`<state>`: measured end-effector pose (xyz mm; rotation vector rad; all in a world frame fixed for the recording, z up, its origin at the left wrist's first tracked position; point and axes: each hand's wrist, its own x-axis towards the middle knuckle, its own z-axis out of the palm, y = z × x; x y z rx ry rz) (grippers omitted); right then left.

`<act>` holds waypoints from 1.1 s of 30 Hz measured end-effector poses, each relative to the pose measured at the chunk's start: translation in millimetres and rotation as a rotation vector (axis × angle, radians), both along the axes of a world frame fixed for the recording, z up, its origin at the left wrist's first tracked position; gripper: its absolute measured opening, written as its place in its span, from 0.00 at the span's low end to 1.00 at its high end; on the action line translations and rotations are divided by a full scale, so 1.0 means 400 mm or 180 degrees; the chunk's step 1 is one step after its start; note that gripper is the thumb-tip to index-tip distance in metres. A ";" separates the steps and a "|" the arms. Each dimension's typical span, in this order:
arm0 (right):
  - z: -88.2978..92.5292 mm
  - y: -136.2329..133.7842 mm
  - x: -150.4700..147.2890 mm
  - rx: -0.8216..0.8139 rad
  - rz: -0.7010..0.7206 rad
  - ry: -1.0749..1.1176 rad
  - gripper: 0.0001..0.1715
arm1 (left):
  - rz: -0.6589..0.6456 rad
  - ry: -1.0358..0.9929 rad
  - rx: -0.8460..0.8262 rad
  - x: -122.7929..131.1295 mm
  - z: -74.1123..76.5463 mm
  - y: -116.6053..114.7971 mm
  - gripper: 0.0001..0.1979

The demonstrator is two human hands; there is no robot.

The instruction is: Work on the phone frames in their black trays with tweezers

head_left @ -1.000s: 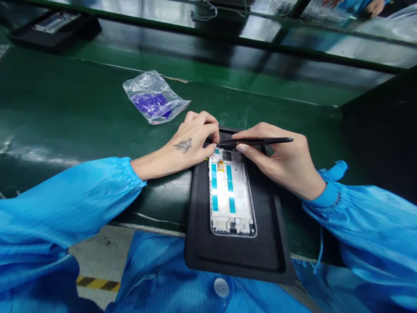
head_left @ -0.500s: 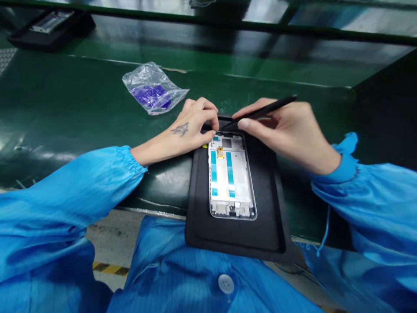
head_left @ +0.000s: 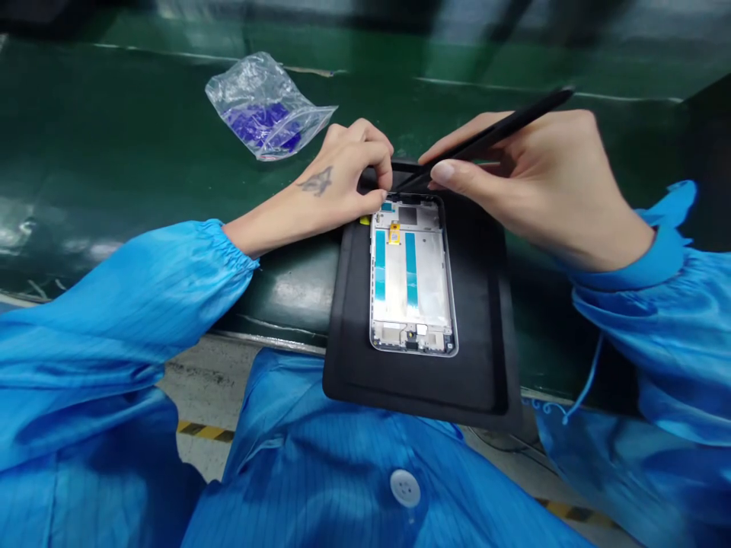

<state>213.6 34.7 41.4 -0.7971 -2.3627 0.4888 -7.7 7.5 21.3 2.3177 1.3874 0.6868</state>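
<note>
A phone mid-frame (head_left: 427, 281) with teal strips and a small yellow flex connector (head_left: 394, 234) lies in a black tray (head_left: 394, 384). My left hand (head_left: 351, 173) is at its top left corner, thumb and index finger pinched together; whatever is between the fingertips is hidden. Held like a pen, black tweezers (head_left: 502, 129) slant from my right hand (head_left: 542, 179), whose fingers are closed around them. Their tip reaches the phone's top edge, close to my left fingertips. A bit of yellow (head_left: 365, 220) shows beside the phone under my left thumb.
A clear zip bag (head_left: 256, 110) with purple pieces inside lies on the green bench mat (head_left: 131, 152), beyond my left hand. The tray's near end overhangs the bench edge (head_left: 274, 342), above my lap.
The view has tilted down and come a little closer, so the dark tray at the back left has left the picture. Both hands keep their places at the phone's top edge.
</note>
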 end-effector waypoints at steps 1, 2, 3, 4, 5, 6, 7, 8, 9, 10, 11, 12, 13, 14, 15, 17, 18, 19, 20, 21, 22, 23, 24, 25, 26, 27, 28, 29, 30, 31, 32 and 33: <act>0.000 -0.001 0.000 0.0007 -0.0027 -0.0033 0.06 | -0.0003 -0.0001 0.0010 0.000 -0.001 0.001 0.04; -0.001 -0.002 -0.001 -0.0012 -0.0044 -0.0045 0.07 | -0.0011 -0.0004 0.0016 -0.001 -0.001 0.001 0.04; -0.003 -0.002 -0.001 -0.0039 -0.0053 -0.0048 0.07 | -0.0021 -0.0008 0.0020 -0.001 -0.002 0.002 0.03; -0.005 -0.002 -0.001 -0.0054 -0.0056 -0.0049 0.07 | -0.0031 -0.0012 0.0024 -0.001 -0.002 0.003 0.03; -0.007 -0.001 0.000 -0.0053 -0.0054 -0.0058 0.07 | -0.0044 -0.0014 0.0027 -0.001 -0.002 0.003 0.04; -0.008 -0.001 0.001 -0.0031 -0.0055 -0.0075 0.07 | -0.0060 -0.0016 0.0032 -0.002 -0.003 0.004 0.04; -0.009 0.000 0.002 0.0002 -0.0062 -0.0100 0.07 | -0.0083 -0.0018 0.0036 -0.002 -0.003 0.004 0.04; -0.010 0.000 0.003 0.0045 -0.0075 -0.0130 0.07 | -0.0110 -0.0024 0.0038 -0.003 -0.003 0.005 0.04; -0.010 0.000 0.004 0.0090 -0.0087 -0.0157 0.08 | -0.0136 -0.0034 0.0037 -0.004 -0.003 0.006 0.04; -0.010 0.000 0.005 0.0126 -0.0098 -0.0177 0.08 | -0.0163 -0.0046 0.0035 -0.005 -0.004 0.007 0.04; -0.010 0.001 0.006 0.0149 -0.0104 -0.0186 0.08 | -0.0181 -0.0059 0.0037 -0.006 -0.005 0.009 0.03; -0.010 0.002 0.007 0.0145 -0.0101 -0.0179 0.08 | -0.0189 -0.0069 0.0044 -0.007 -0.006 0.010 0.03; -0.011 0.004 0.007 0.0114 -0.0089 -0.0160 0.08 | -0.0193 -0.0073 0.0054 -0.008 -0.007 0.011 0.03; -0.011 0.006 0.008 0.0062 -0.0070 -0.0122 0.08 | -0.0191 -0.0073 0.0067 -0.008 -0.008 0.012 0.04; -0.012 0.008 0.009 -0.0005 -0.0045 -0.0075 0.08 | -0.0188 -0.0067 0.0082 -0.009 -0.010 0.013 0.04; -0.011 0.013 0.011 -0.0154 0.0006 0.0034 0.08 | -0.0181 -0.0042 0.0117 -0.009 -0.016 0.014 0.05; -0.010 0.015 0.013 -0.0238 0.0023 0.0088 0.09 | -0.0178 -0.0027 0.0146 -0.009 -0.021 0.016 0.05; -0.008 0.017 0.015 -0.0333 0.0033 0.0143 0.10 | -0.0174 -0.0014 0.0190 -0.010 -0.026 0.017 0.05; -0.005 0.019 0.016 -0.0442 0.0031 0.0210 0.13 | -0.0174 -0.0005 0.0246 -0.010 -0.033 0.020 0.05; -0.002 0.020 0.018 -0.0562 0.0020 0.0289 0.15 | -0.0181 -0.0001 0.0307 -0.011 -0.039 0.022 0.04; 0.000 0.023 0.020 -0.0684 -0.0002 0.0404 0.18 | -0.0192 -0.0002 0.0373 -0.013 -0.046 0.025 0.04; 0.000 0.027 0.022 -0.0796 -0.0033 0.0561 0.20 | -0.0200 -0.0006 0.0446 -0.015 -0.050 0.028 0.04; -0.001 0.034 0.024 -0.0891 -0.0076 0.0770 0.22 | -0.0201 -0.0010 0.0528 -0.018 -0.051 0.030 0.05; -0.005 0.044 0.027 -0.0963 -0.0133 0.1015 0.23 | -0.0189 -0.0009 0.0630 -0.020 -0.048 0.028 0.06; -0.011 0.056 0.031 -0.1010 -0.0206 0.1285 0.24 | -0.0166 -0.0002 0.0748 -0.022 -0.040 0.023 0.06; -0.018 0.072 0.035 -0.1040 -0.0300 0.1559 0.24 | -0.0156 0.0002 0.0868 -0.023 -0.028 0.011 0.06; -0.027 0.091 0.040 -0.1061 -0.0429 0.1804 0.23 | -0.0174 0.0002 0.0976 -0.023 -0.013 -0.007 0.04; -0.037 0.110 0.046 -0.1095 -0.0596 0.1991 0.21 | -0.0240 -0.0010 0.1029 -0.021 0.003 -0.033 0.03; -0.046 0.130 0.052 -0.1161 -0.0792 0.2118 0.18 | -0.0375 -0.0063 0.1036 -0.018 0.019 -0.067 0.02; -0.056 0.148 0.058 -0.1245 -0.0981 0.2178 0.15 | -0.0547 -0.0100 0.1025 -0.015 0.032 -0.106 0.03; -0.065 0.164 0.065 -0.1323 -0.1135 0.2210 0.12 | -0.0749 -0.0071 0.1015 -0.012 0.041 -0.150 0.03; -0.074 0.178 0.071 -0.1362 -0.1236 0.2248 0.10 | -0.0989 0.0038 0.0977 -0.009 0.046 -0.195 0.04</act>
